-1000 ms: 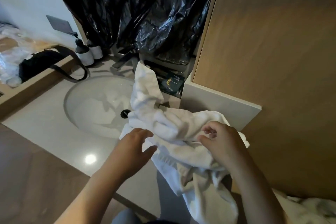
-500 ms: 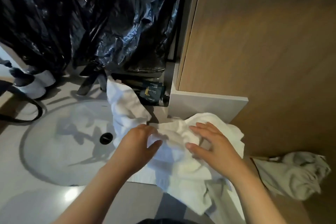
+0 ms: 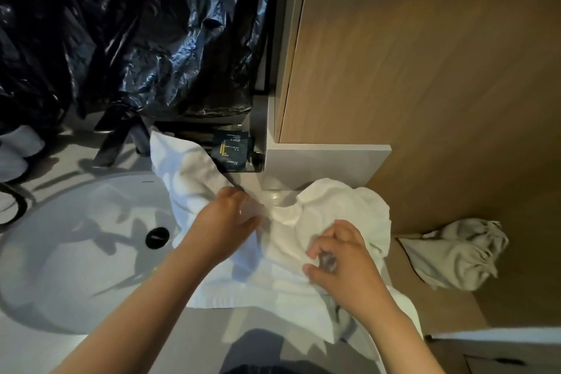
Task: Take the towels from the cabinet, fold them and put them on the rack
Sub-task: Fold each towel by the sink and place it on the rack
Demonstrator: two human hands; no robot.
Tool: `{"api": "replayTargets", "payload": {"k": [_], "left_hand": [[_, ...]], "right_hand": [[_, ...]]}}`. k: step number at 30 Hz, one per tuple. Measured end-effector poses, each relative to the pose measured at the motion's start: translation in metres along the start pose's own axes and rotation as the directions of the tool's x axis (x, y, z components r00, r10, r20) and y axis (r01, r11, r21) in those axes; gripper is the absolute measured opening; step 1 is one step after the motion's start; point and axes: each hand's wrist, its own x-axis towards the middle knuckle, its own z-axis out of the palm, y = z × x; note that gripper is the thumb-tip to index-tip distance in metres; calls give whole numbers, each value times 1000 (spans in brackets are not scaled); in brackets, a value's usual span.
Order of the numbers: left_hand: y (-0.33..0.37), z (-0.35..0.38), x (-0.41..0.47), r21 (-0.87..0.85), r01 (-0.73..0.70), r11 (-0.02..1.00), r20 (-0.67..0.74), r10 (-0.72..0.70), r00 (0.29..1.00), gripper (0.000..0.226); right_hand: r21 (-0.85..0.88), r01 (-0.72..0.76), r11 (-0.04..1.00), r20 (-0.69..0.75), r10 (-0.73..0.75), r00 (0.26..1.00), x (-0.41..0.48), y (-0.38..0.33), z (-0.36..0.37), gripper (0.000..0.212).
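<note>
Black plastic sheeting (image 3: 121, 39) fills the upper left and covers whatever is behind it. A wooden panel (image 3: 425, 70) takes up the right side. Both are cut off by the frame.

Sink (image 3: 76, 267): a pale round basin set in the counter, its left part out of view. The tap (image 3: 121, 136) behind it is dark and hard to make out.

White towel (image 3: 291, 279): it lies crumpled on the counter at the sink's right rim, between basin and panel. Its long axis runs from the far left end by the tap to the near right end, which hangs over the counter's front edge. The middle is hidden under both hands.

Grey crumpled cloth (image 3: 455, 255): it lies well apart to the right, below the panel.

Left hand (image 3: 224, 228): the fingers curl down and grip a fold of the towel. The tips are hidden and blurred. Right hand (image 3: 343, 261): the fingers and thumb pinch the cloth.

Dark packet (image 3: 232, 149): it sits behind the towel's far end, its print too small to read. Drain (image 3: 157, 237): black, in the basin.
</note>
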Motion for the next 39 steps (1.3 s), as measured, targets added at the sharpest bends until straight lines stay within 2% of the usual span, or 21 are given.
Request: {"api": "replayTargets", "payload": {"k": [4, 6, 8, 10, 12, 14, 16, 18, 21, 25, 27, 30, 31, 33, 35, 37, 39], "left_hand": [[4, 3, 18, 101, -26, 995, -9, 27, 1000, 52], [8, 2, 18, 83, -1, 997, 26, -1, 1000, 39], [7, 2, 15, -25, -2, 1000, 10, 3, 1000, 13], [10, -2, 5, -181, 21, 983, -49, -30, 998, 24], [12, -8, -3, -320, 32, 947, -94, -65, 993, 20], [17, -17, -10, -494, 41, 868, -103, -105, 989, 13], [25, -26, -16, -655, 10, 756, -95, -95, 991, 9], [35, -34, -20, -708, -52, 704, -111, -38, 993, 12], [49, -45, -27, -686, -158, 711, -157, 68, 985, 16], [59, -54, -34, -640, -264, 721, -198, 177, 964, 26], [63, -56, -37, -654, -283, 702, -209, 191, 959, 23], [67, -56, -40, -675, -278, 684, -235, 158, 959, 4], [64, -54, -41, -686, -248, 684, -201, 149, 968, 10], [58, -47, -40, -689, -156, 708, -45, 173, 984, 26], [51, -39, -42, -609, -113, 785, 68, 194, 979, 33], [45, -31, -43, -510, -133, 850, 80, 201, 976, 43], [43, -30, -45, -489, -158, 858, 16, 190, 982, 45]], "right_hand": [[14, 37, 999, -31, -36, 999, -5, 2, 1, 18], [13, 38, 999, -43, -38, 998, -7, 5, 2, 20], [15, 42, 999, -53, -41, 998, -9, 8, 2, 19], [64, 51, 997, -70, -46, 996, -9, 8, -3, 18], [118, 53, 992, -69, -45, 997, -10, 7, -10, 17], [178, 63, 982, -60, -53, 997, -11, 3, -16, 15], [285, 92, 954, -110, -63, 992, -11, -5, -26, 7], [332, 152, 931, -193, -91, 977, -8, -18, -39, 23], [297, 269, 916, -236, -202, 951, 4, -36, -57, 41], [284, 342, 896, -181, -301, 936, 18, -49, -67, 49], [292, 372, 881, -174, -334, 926, 21, -52, -70, 37], [303, 419, 856, -218, -366, 905, 20, -57, -76, 4], [309, 424, 851, -246, -359, 900, 18, -56, -78, 8], [356, 426, 832, -338, -310, 888, 14, -53, -83, 15], [393, 438, 808, -456, -242, 856, 8, -49, -91, 17], [352, 440, 826, -557, -193, 808, 5, -42, -98, 20], [318, 399, 860, -641, -115, 759, 4, -35, -104, 21]]}}
